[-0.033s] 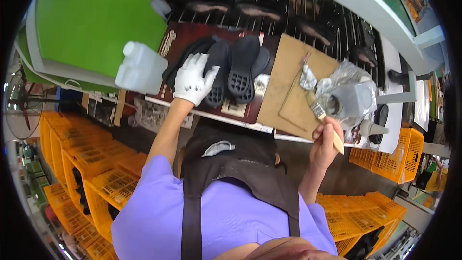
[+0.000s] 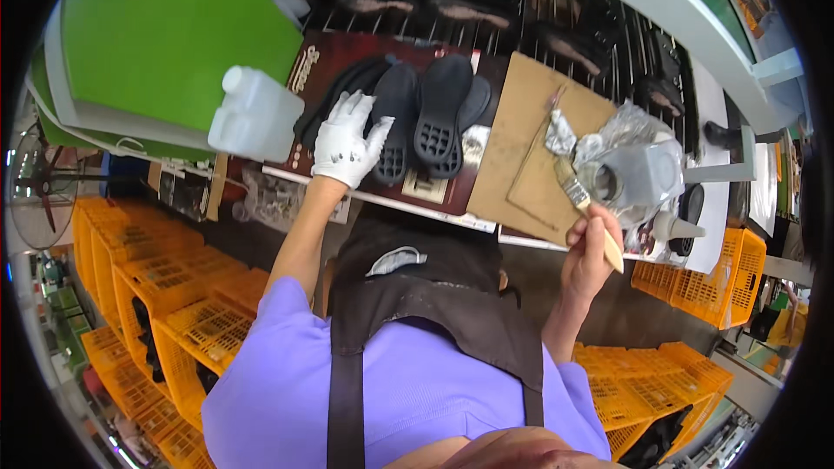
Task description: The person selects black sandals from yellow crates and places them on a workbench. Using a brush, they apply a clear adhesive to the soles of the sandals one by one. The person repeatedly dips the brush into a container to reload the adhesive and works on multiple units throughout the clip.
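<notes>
My left hand (image 2: 345,143), in a white glove with dark smudges, rests with fingers stretched and thumb apart over black shoe soles. Just right of its thumb is one long black sole (image 2: 395,104); other dark soles lie partly hidden under the fingers. Beside these, another black sole (image 2: 439,113) with a square-grid heel overlaps one more. My bare right hand (image 2: 591,247) pinches the pale wooden handle of a paintbrush (image 2: 573,191). The brush's bristles point away from me, beside the open mouth of a clear plastic container (image 2: 641,175) wrapped in plastic film.
A reddish-brown printed board (image 2: 334,52) lies under the soles, with brown cardboard (image 2: 499,182) to its right. On the left stands a translucent jug (image 2: 256,117). Behind is a rack (image 2: 521,0) with dark shoe parts. A nozzle bottle (image 2: 673,227) stands right; orange crates (image 2: 130,234) flank me.
The view has shifted very slightly. Both hands keep nearly the same places, the left over the soles and the right on the paintbrush.
</notes>
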The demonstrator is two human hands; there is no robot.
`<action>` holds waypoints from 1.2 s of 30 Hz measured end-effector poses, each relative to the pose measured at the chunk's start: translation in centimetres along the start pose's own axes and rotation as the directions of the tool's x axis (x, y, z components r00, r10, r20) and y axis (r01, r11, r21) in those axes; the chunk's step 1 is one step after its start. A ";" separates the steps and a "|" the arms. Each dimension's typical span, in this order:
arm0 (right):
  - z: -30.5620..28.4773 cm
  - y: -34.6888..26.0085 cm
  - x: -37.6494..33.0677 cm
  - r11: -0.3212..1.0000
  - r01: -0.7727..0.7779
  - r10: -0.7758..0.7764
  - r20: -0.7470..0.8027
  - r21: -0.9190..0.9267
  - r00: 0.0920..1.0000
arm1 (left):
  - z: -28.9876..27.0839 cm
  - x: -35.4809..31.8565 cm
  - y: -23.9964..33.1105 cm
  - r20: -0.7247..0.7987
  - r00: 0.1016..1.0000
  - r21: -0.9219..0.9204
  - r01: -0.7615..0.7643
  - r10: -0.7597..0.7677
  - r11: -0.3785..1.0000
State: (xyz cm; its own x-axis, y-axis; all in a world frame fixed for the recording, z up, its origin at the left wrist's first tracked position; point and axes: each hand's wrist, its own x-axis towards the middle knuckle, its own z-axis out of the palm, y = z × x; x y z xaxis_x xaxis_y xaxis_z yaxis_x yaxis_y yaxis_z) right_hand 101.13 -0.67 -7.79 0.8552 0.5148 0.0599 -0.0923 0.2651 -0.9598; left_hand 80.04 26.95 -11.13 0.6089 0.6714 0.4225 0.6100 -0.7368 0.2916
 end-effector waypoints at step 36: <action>-7.2 0.3 7.4 0.851 -0.112 0.011 -0.196 -0.513 0.981 | 0.9 -0.9 10.7 0.617 0.776 -0.747 0.629 0.129 -0.213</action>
State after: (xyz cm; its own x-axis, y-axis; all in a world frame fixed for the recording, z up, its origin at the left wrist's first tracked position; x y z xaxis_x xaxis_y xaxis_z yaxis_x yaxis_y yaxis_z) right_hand 111.08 -2.68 -9.66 0.9374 0.3481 -0.0058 0.0871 -0.2508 -0.9641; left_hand 86.44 18.56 -9.15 0.8643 0.4756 -0.1639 -0.1255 0.5194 0.8453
